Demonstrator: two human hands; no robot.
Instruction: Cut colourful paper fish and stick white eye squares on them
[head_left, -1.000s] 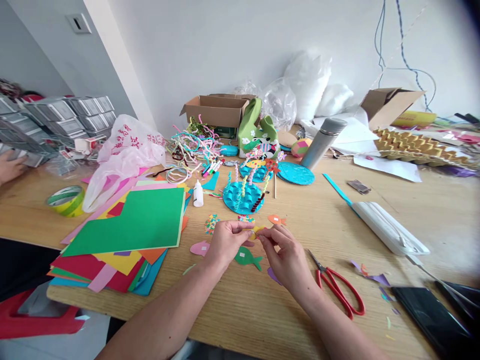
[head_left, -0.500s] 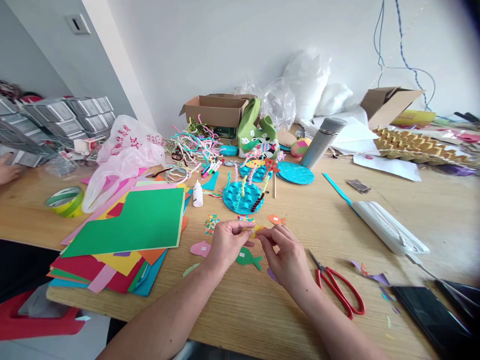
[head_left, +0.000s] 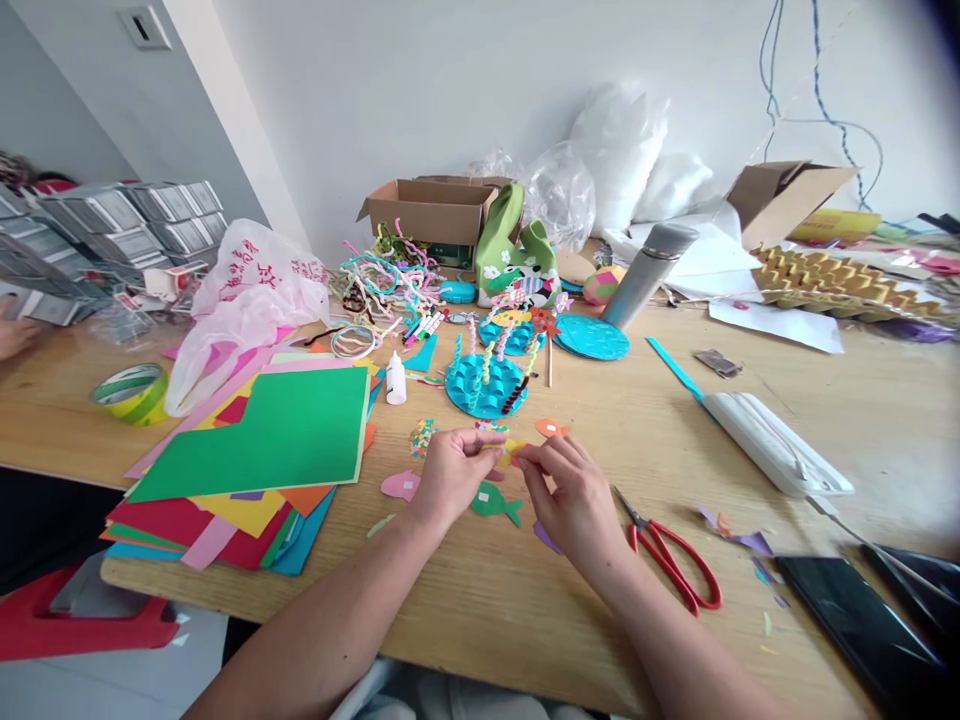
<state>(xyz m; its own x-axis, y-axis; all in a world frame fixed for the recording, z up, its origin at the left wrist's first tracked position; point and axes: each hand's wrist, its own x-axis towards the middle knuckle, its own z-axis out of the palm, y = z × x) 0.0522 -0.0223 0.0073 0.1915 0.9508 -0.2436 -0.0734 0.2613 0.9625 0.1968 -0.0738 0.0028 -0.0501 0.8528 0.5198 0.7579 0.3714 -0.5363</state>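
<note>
Between my two hands is a small yellow paper piece (head_left: 511,452), its shape partly covered by fingers. My left hand (head_left: 459,480) pinches its left side, and my right hand (head_left: 566,490) pinches the right. Around them on the table lie a green paper fish (head_left: 495,502) and a pink paper fish (head_left: 400,485), each with a small white square on it, an orange paper fish (head_left: 550,427) and a purple piece (head_left: 547,538). Beyond my hands stands a blue round base (head_left: 486,387) with curled pipe cleaners rising from it.
Red-handled scissors (head_left: 675,560) lie right of my right hand, near a white power strip (head_left: 776,442) and a black phone (head_left: 855,630). Coloured paper sheets (head_left: 262,430) are stacked left. A glue bottle (head_left: 396,380) and a steel flask (head_left: 649,275) stand farther back. Another person's hand (head_left: 15,330) shows far left.
The view has shifted slightly. Both hands still pinch the yellow piece in nearly the same place, with little visible finger movement.
</note>
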